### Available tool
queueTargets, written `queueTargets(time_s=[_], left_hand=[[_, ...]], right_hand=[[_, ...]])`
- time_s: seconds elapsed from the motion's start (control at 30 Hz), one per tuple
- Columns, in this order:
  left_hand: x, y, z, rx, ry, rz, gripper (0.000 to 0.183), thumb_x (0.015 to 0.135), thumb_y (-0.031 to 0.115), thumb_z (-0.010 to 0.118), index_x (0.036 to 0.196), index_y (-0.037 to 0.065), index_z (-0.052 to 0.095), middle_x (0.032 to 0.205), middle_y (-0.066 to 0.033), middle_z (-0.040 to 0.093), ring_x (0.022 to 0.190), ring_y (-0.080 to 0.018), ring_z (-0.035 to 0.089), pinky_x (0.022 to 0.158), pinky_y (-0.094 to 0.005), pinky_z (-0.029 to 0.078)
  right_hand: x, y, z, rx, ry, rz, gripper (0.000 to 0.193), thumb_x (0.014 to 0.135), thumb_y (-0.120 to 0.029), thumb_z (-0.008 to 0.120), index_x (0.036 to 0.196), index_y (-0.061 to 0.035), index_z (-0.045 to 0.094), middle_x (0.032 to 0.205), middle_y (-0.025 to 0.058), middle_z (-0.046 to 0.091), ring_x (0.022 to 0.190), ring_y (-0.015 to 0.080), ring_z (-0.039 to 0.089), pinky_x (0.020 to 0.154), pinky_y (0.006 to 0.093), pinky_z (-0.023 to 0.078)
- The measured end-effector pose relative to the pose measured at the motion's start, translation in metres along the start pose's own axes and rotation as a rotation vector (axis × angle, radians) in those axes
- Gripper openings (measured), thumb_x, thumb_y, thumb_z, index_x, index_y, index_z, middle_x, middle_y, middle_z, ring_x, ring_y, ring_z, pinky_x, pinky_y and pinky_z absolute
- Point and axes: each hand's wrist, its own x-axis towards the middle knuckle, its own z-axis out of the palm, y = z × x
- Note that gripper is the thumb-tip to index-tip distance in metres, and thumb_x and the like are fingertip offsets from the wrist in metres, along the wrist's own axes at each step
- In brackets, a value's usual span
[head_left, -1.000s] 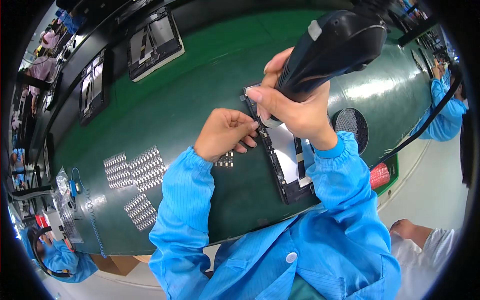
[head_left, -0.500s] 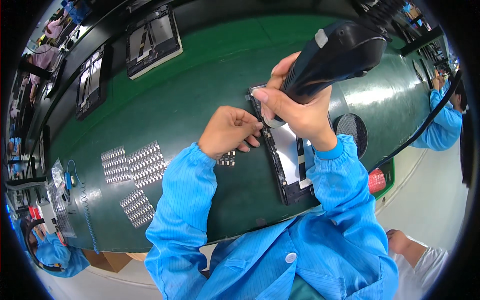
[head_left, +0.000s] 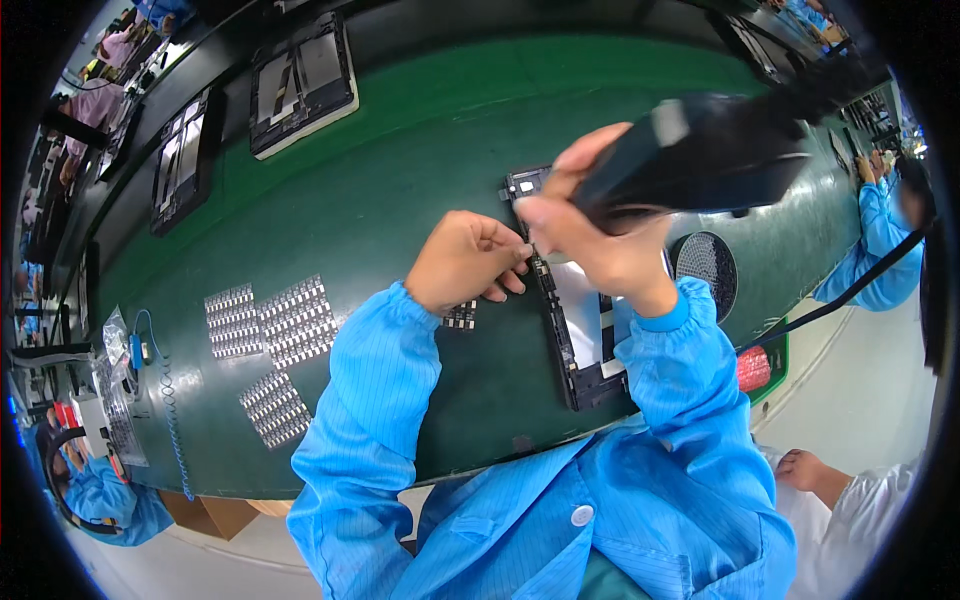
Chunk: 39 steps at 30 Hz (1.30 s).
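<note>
The green tabletop (head_left: 370, 190) carries a black rectangular device frame with a silver panel (head_left: 570, 305). A blurred black handheld tool (head_left: 695, 155) rises above and right of the frame's far end, the right hand's (head_left: 608, 245) grip wrapped around it. The left hand (head_left: 463, 262) is at the frame's left edge; I cannot tell whether its grip is closed. Right of the frame lies a round black mesh disc (head_left: 707, 272).

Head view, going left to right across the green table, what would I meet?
Blue coiled cord, three black-and-white patterned sheets, bare left hand, black rectangular frame with white panel, round black speckled dish.
</note>
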Motion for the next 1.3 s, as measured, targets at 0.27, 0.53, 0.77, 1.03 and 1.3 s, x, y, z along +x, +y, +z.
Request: queueTargets(time_s=[0.27, 0.53, 0.77, 1.03, 1.3], left_hand=[[-0.078, -0.007, 0.098, 0.947, -0.046, 0.952, 0.022, 0.070, 0.014, 0.065, 0.089, 0.001, 0.065, 0.091, -0.0140, 0.065, 0.086, -0.0296, 0.063, 0.075, -0.0403, 0.050], [-0.042, -0.005, 0.081, 1.102, 0.341, 1.106, 0.034, 0.072, 0.009, 0.061, 0.105, -0.001, 0.058, 0.104, -0.0181, 0.059, 0.091, -0.0301, 0.057, 0.083, -0.0401, 0.046], [0.065, 0.084, -0.021, 1.309, 0.836, 0.769, 0.032, 0.070, 0.002, 0.057, 0.102, -0.001, 0.055, 0.105, -0.0195, 0.056, 0.098, -0.0346, 0.054, 0.083, -0.0421, 0.045], [0.039, 0.102, -0.132, 1.879, 0.986, 0.153, 0.037, 0.061, 0.006, 0.068, 0.095, 0.006, 0.054, 0.099, -0.0112, 0.055, 0.098, -0.0276, 0.053, 0.080, -0.0384, 0.046], [0.017, 0.101, -0.217, 1.627, 0.723, 0.253, 0.066, 0.060, -0.003, 0.053, 0.126, 0.000, 0.045, 0.118, -0.0261, 0.052, 0.111, -0.0408, 0.049, 0.095, -0.0418, 0.040]], right_hand=[[0.005, -0.035, -0.055, 0.035, 0.222, -0.212, 0.037, 0.075, 0.010, 0.063, 0.103, -0.0034, 0.043, 0.064, 0.0067, 0.056, 0.052, 0.0132, 0.056, 0.050, 0.0254, 0.046], [0.002, -0.064, -0.071, 0.003, 0.283, -0.188, 0.035, 0.077, 0.008, 0.059, 0.105, -0.0021, 0.040, 0.063, 0.0065, 0.052, 0.051, 0.0136, 0.052, 0.051, 0.0274, 0.046], [-0.005, -0.077, -0.072, 0.014, 0.264, -0.012, 0.040, 0.072, 0.012, 0.064, 0.103, -0.0016, 0.043, 0.061, 0.0054, 0.055, 0.049, 0.0109, 0.053, 0.046, 0.0228, 0.044], [-0.004, -0.066, -0.111, 0.065, 0.221, 0.185, 0.037, 0.073, 0.001, 0.073, 0.102, -0.0029, 0.051, 0.062, -0.0001, 0.055, 0.051, 0.0044, 0.050, 0.045, 0.0206, 0.037], [0.014, -0.085, -0.166, -0.123, 0.153, 0.019, 0.031, 0.070, -0.010, 0.074, 0.082, -0.0002, 0.047, 0.062, 0.0084, 0.057, 0.054, 0.0074, 0.051, 0.049, 0.0262, 0.042]])
